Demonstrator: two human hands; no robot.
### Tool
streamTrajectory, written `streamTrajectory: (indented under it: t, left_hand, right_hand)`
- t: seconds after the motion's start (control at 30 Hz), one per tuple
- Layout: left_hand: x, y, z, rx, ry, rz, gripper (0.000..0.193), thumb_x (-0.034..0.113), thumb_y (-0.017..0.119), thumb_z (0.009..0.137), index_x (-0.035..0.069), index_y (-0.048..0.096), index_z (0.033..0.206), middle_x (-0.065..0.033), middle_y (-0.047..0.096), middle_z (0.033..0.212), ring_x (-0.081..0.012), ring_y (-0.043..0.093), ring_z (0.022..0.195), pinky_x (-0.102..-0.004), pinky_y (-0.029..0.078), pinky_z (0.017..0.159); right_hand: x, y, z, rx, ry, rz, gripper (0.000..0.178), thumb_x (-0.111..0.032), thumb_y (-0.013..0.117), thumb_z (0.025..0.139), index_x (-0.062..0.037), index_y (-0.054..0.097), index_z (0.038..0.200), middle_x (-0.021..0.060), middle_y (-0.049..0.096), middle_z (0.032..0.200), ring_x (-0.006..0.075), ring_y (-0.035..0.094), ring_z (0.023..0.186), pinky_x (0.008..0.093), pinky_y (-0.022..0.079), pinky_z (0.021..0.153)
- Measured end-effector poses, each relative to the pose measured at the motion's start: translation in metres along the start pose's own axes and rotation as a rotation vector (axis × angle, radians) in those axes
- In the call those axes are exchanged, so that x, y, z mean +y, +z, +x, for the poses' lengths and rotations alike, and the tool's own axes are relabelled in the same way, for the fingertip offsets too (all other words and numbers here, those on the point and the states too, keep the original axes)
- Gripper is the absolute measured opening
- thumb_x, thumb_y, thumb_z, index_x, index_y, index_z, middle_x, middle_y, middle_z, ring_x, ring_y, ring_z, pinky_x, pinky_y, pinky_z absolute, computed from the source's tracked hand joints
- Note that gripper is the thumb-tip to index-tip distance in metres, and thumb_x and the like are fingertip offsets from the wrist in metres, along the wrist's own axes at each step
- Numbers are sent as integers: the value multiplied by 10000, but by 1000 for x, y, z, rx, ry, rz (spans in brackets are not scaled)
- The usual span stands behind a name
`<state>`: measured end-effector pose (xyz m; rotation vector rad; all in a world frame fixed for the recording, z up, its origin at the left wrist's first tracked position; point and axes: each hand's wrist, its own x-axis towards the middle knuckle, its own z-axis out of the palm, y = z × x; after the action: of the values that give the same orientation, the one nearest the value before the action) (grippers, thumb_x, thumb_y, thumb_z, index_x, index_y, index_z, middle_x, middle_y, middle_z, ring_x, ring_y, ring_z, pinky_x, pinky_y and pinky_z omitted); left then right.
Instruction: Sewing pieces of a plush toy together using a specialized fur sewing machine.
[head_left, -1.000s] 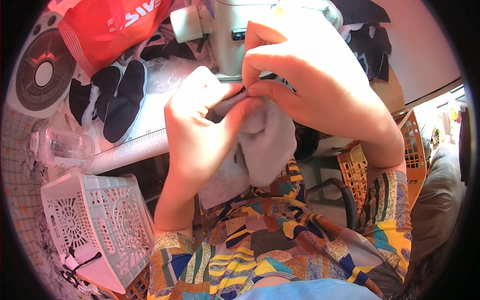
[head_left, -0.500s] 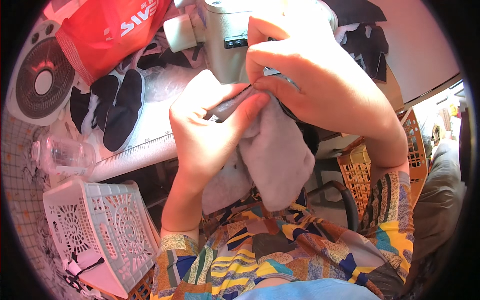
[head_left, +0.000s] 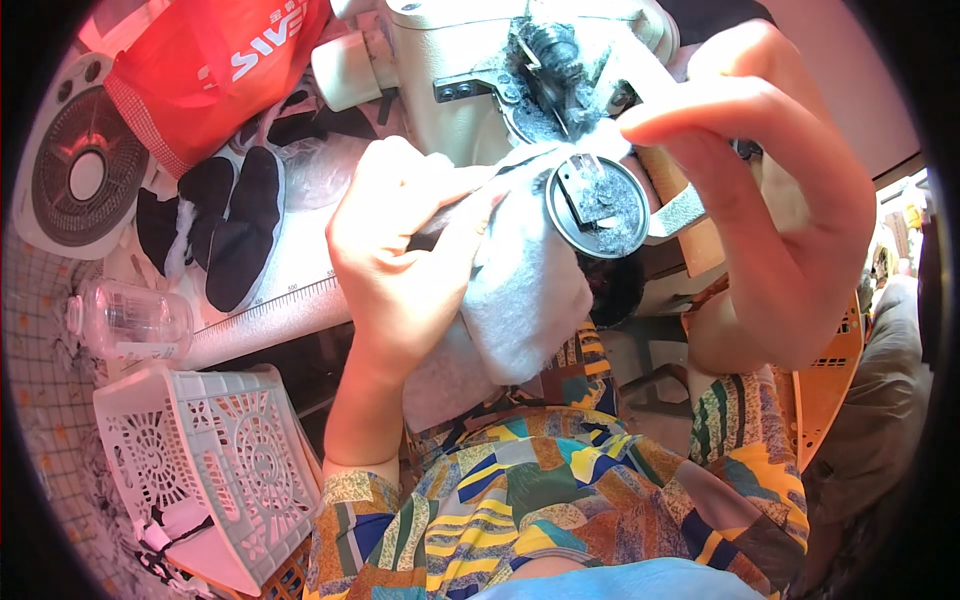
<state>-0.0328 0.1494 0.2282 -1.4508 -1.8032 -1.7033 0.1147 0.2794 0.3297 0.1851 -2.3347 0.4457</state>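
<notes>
My left hand [head_left: 400,260] pinches a piece of white plush fabric [head_left: 530,300] between thumb and fingers at its upper edge. The fabric hangs down in front of me, and its edge runs up under the works of a cream-coloured sewing machine [head_left: 460,120]. There it meets a round metal disc [head_left: 600,205] with dark lint on it. On the right, my right hand [head_left: 780,180] is bent, its fingertips closed at the far end of the fabric's white edge beside the machine. Its thumb is mostly hidden.
Black shoe-shaped pieces [head_left: 245,230] lie on the left of the table, near a red bag [head_left: 220,80] and a fan [head_left: 85,170]. A clear plastic jar [head_left: 130,318] stands by the table edge. Below are a white basket [head_left: 240,450] and, right, an orange crate [head_left: 830,370].
My right hand has moved right, away from my left hand, uncovering the machine's disc and lint-covered works. The fabric's edge now lies at the machine; my left hand has shifted slightly left.
</notes>
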Motion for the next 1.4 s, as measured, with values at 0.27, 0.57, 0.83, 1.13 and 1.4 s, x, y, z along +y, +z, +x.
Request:
streamTrajectory:
  t: [0.27,0.57,0.83,1.13,1.4]
  left_hand:
    - [6,19,28,-37,124,-19,145,-59,734,686,-9,692,815,-52,571,721,-131,531,655,-234,422,594]
    - [3,12,23,-93,104,-60,126,-64,710,728,-21,678,842,-69,627,756,-139,579,701,-232,453,644]
    - [-10,6,12,-169,-184,-266,142,-106,608,830,-63,599,965,-70,575,920,-81,532,675,-190,438,588]
    - [-3,21,4,6,-300,-539,168,-148,587,813,-68,571,960,-92,542,962,-105,570,699,-205,513,581]
    - [-1,18,-3,50,-563,-802,319,-46,647,818,-39,501,1101,-116,555,1052,-132,572,898,-241,491,773]
  right_hand:
    - [-6,-4,-29,207,80,-47,93,19,579,806,35,654,858,68,480,797,136,425,723,242,319,640]
    - [-21,70,-64,169,157,218,231,57,652,746,3,667,971,137,649,980,252,644,824,295,523,718]
    - [23,133,-95,86,181,-261,330,-116,669,731,-67,628,1054,110,621,1055,285,629,870,387,508,684]
    - [51,117,-113,362,210,-225,305,-38,668,696,0,640,998,153,628,1007,346,613,909,416,476,791]
    - [50,90,-111,554,312,72,191,-5,566,801,34,595,986,147,611,1010,270,573,942,353,437,829]
